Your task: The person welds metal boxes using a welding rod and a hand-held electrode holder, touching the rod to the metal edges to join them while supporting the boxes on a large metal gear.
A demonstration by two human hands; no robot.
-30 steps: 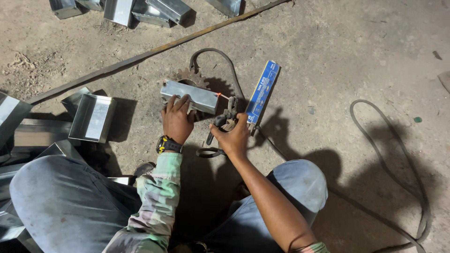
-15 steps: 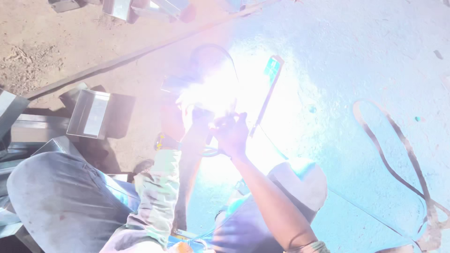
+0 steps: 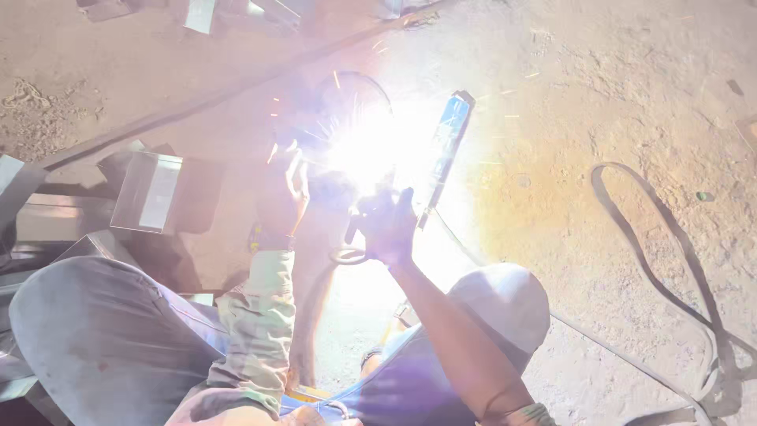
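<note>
Right hand (image 3: pixel 386 225) closed around a welding holder, dark against the glare, cable loop hanging just below the fist. Left hand (image 3: pixel 285 193) sits flat over the near end of the metal box section (image 3: pixel 303 134), fingers curled onto it; whether it actually clamps the piece I cannot tell, the glare eats the edge. Arc (image 3: pixel 364 150) burning between the two hands, sparks flying up and right. Versus a second ago: no arc then, box section and holder plainly visible; half a second ago the flash washed out most of the frame, now it is tighter and the floor reads again. Hand positions are unchanged across all three. Blue flat bar (image 3: pixel 447 150) lies tilted just right of the arc, same place as before. Cut box sections (image 3: pixel 150 192) lie on the floor to the left, near the left knee. A long thin rod (image 3: pixel 197 110) runs diagonally behind the work. Black cable (image 3: pixel 662 268) loops across the dirt floor (image 3: pixel 631 102) at right.
</note>
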